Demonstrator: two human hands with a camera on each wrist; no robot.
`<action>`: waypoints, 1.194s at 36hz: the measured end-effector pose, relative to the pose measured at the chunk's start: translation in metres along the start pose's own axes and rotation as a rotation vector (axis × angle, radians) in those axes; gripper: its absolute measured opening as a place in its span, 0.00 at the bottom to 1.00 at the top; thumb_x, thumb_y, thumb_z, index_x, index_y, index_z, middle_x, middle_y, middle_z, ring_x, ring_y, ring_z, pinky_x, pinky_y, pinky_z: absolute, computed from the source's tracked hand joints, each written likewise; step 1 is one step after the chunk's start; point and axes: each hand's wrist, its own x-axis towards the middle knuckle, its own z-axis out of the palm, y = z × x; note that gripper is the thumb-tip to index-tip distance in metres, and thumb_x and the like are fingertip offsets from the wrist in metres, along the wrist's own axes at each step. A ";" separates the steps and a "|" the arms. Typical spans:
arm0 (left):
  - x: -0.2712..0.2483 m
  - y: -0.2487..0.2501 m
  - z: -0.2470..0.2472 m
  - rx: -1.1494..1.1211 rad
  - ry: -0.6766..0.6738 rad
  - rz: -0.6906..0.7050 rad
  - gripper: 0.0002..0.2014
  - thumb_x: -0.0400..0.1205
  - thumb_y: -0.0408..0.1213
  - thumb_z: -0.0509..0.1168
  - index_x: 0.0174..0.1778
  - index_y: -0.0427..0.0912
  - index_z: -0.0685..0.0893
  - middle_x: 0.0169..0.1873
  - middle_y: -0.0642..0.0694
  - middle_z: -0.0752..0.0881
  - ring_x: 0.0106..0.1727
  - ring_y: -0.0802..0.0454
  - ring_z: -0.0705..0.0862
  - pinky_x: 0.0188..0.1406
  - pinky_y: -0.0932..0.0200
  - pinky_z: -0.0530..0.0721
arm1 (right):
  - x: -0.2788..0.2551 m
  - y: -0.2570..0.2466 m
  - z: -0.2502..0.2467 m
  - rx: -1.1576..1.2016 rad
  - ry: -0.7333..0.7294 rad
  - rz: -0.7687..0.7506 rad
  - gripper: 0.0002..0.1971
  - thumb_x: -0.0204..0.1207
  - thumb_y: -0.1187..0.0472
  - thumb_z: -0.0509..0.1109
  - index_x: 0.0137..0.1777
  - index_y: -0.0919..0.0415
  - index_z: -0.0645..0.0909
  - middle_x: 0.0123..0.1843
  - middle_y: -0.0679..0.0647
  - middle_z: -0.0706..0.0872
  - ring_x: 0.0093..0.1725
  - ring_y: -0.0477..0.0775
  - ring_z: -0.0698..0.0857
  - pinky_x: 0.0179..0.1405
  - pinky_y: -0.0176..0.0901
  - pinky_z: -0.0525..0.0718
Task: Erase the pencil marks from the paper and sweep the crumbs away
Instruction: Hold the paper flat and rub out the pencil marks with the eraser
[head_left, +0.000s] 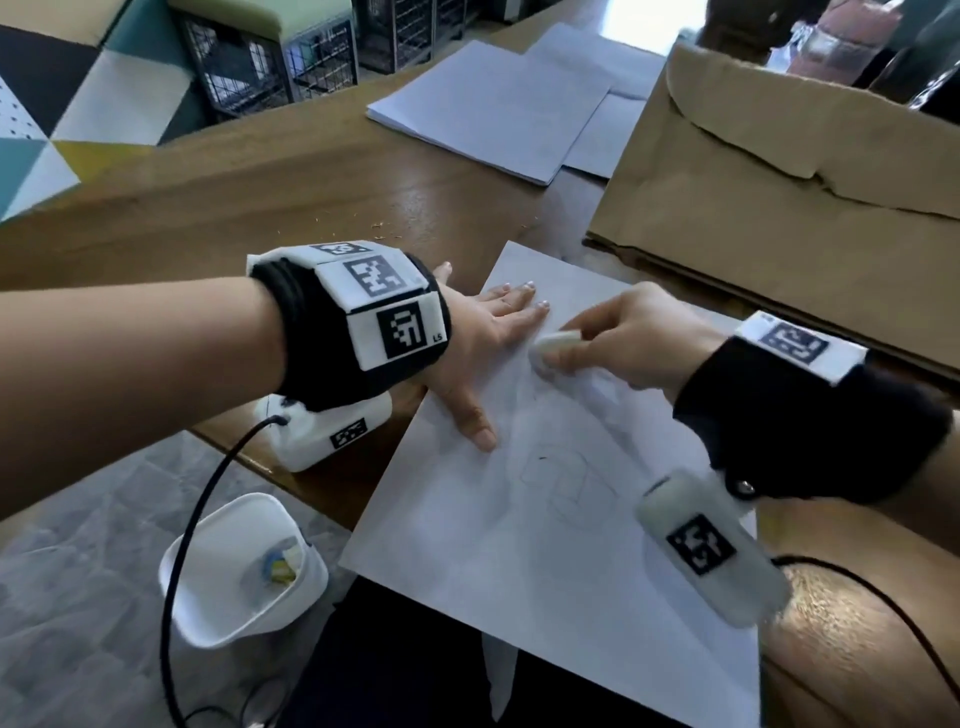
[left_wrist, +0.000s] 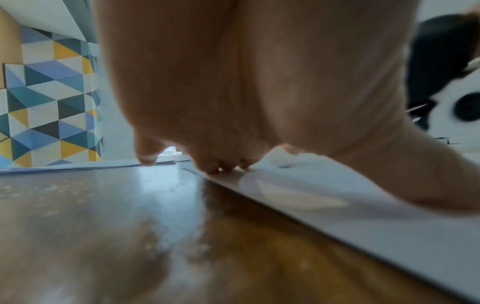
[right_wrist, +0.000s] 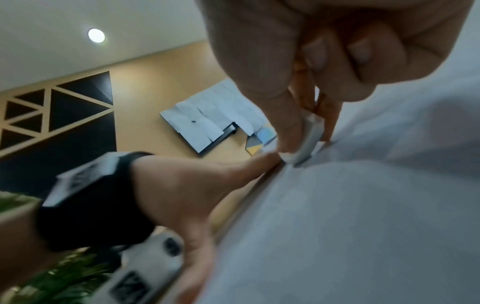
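A white sheet of paper (head_left: 545, 545) lies on the wooden table (head_left: 260, 208), with faint pencil outlines (head_left: 563, 486) near its middle. My left hand (head_left: 488, 332) lies flat on the paper's left edge, fingers straight and thumb spread; the left wrist view shows the left hand (left_wrist: 221, 164) pressing that paper (left_wrist: 363, 222). My right hand (head_left: 613, 338) pinches a white eraser (head_left: 553, 351) between thumb and fingers, its lower end touching the sheet just right of my left fingertips. The right wrist view shows the eraser (right_wrist: 306, 144) against the paper (right_wrist: 350, 226).
A stack of white sheets (head_left: 493, 109) lies at the far side of the table. A brown envelope (head_left: 789, 208) lies at the right. Small specks (head_left: 379, 226) dot the wood beyond my left wrist. A white bin (head_left: 234, 571) stands on the floor below the table edge.
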 end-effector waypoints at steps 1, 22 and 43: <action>0.000 -0.001 0.001 -0.004 0.004 0.001 0.66 0.65 0.65 0.70 0.80 0.46 0.26 0.81 0.49 0.30 0.83 0.54 0.34 0.78 0.29 0.39 | 0.006 -0.001 -0.002 0.028 0.058 0.006 0.08 0.67 0.55 0.79 0.41 0.59 0.89 0.23 0.45 0.78 0.21 0.40 0.73 0.13 0.22 0.65; 0.004 -0.004 0.004 0.000 0.008 0.011 0.67 0.64 0.68 0.68 0.79 0.43 0.24 0.81 0.49 0.28 0.82 0.55 0.31 0.77 0.30 0.36 | -0.018 0.000 0.021 -0.085 -0.091 -0.107 0.12 0.67 0.52 0.78 0.39 0.62 0.90 0.29 0.52 0.78 0.30 0.47 0.72 0.32 0.38 0.72; 0.000 0.001 -0.002 0.013 -0.007 -0.006 0.64 0.64 0.65 0.71 0.79 0.55 0.26 0.81 0.49 0.28 0.83 0.53 0.33 0.77 0.32 0.37 | 0.001 0.005 -0.005 0.022 0.001 -0.008 0.06 0.67 0.51 0.78 0.36 0.52 0.88 0.30 0.47 0.81 0.27 0.41 0.74 0.20 0.25 0.70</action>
